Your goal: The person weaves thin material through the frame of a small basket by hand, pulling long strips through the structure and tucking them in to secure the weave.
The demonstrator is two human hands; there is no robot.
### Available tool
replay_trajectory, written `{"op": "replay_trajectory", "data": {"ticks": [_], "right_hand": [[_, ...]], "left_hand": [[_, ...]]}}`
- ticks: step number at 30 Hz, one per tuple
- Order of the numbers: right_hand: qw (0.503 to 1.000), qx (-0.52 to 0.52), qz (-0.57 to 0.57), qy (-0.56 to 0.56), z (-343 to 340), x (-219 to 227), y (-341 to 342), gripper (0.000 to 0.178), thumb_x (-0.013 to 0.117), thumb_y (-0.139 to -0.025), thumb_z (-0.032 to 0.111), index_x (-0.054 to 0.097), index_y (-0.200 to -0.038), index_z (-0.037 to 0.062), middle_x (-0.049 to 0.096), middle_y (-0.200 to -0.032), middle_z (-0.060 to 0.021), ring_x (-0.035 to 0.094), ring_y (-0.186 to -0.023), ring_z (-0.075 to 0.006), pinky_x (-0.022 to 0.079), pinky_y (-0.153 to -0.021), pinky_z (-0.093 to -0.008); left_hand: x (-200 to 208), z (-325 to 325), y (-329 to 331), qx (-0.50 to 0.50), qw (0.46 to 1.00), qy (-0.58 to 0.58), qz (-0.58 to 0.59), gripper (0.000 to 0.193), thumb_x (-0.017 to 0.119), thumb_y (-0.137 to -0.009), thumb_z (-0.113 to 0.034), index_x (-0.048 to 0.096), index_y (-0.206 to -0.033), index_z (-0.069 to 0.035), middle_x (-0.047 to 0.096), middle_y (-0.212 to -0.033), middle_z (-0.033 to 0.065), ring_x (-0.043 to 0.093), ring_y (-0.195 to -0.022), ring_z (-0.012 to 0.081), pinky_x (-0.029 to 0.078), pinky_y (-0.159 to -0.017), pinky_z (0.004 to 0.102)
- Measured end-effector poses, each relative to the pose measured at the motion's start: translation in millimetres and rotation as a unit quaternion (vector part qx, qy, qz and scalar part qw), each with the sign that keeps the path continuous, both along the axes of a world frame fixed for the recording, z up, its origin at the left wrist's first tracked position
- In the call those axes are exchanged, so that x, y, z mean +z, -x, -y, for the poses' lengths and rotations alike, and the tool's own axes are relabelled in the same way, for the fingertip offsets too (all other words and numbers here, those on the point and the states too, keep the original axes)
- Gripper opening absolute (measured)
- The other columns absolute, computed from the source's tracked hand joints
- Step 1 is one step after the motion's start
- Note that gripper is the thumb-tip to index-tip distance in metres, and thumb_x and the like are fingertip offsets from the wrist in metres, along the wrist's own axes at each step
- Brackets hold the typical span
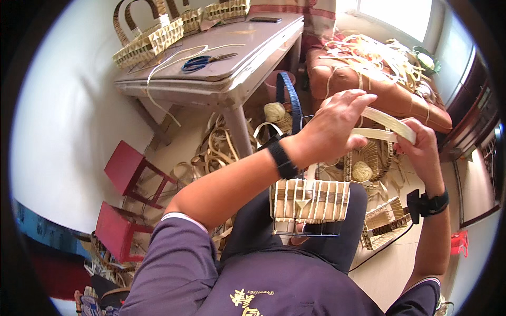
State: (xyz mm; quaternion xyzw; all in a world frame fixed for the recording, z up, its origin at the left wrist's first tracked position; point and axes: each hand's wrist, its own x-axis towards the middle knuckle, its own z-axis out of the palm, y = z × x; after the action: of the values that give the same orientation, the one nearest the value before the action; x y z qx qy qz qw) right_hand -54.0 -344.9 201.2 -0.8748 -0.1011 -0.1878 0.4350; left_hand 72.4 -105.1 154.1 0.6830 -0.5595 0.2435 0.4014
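The back of the left hand [334,126] hides one end of a pale doubled strip [387,121], its grip impossible to tell; a dark wristband [281,158] partly blocks wires above a woven basket [319,203]. Between the hands, the strip runs lengthwise rightward, its bend pinched in the right hand [420,143].

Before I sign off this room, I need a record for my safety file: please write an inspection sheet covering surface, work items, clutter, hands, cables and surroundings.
Surface: table bears blue-handled scissors, woven baskets and loose strips.
Work items: pale strip spans the hands; wire-framed woven basket at the lap.
Clutter: strips lie on the floor and heaped on the orange-brown cushioned seat.
Hands: right hand pinches the strip; left hand is at its other end, grip unclear.
Cables: thin dark cable below the right wrist.
Surroundings: red stools at left; bright window.
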Motion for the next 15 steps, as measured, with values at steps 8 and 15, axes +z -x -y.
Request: {"op": "replay_trajectory", "data": {"ticks": [8, 15], "right_hand": [[0.969, 0.162, 0.074, -0.174, -12.9, 1.1, -4.5, 0.043, 0.071, -0.096, -0.004, 0.065, -0.138, -0.0014, 0.074, -0.108, -0.0066, 0.071, -0.098, -0.0119, 0.06, -0.089, -0.0275], [0.956, 0.176, 0.105, -0.208, -10.2, -11.4, -11.2, 0.032, 0.069, -0.105, 0.007, 0.066, -0.135, -0.0024, 0.077, -0.107, -0.0095, 0.074, -0.101, -0.0151, 0.059, -0.095, -0.0304]], "left_hand": [[-18.5, 14.1, -54.2, -0.049, 0.992, -0.072, -0.095, 0.024, 0.063, -0.109, -0.025, 0.078, -0.107, -0.005, 0.075, -0.088, 0.0193, 0.071, -0.079, 0.0359, 0.055, -0.074, 0.0427], [-20.9, 14.3, -66.8, -0.071, 0.984, -0.115, -0.12, 0.021, 0.064, -0.108, -0.021, 0.076, -0.11, -0.004, 0.075, -0.086, 0.0156, 0.069, -0.075, 0.0244, 0.055, -0.074, 0.0405]]}}
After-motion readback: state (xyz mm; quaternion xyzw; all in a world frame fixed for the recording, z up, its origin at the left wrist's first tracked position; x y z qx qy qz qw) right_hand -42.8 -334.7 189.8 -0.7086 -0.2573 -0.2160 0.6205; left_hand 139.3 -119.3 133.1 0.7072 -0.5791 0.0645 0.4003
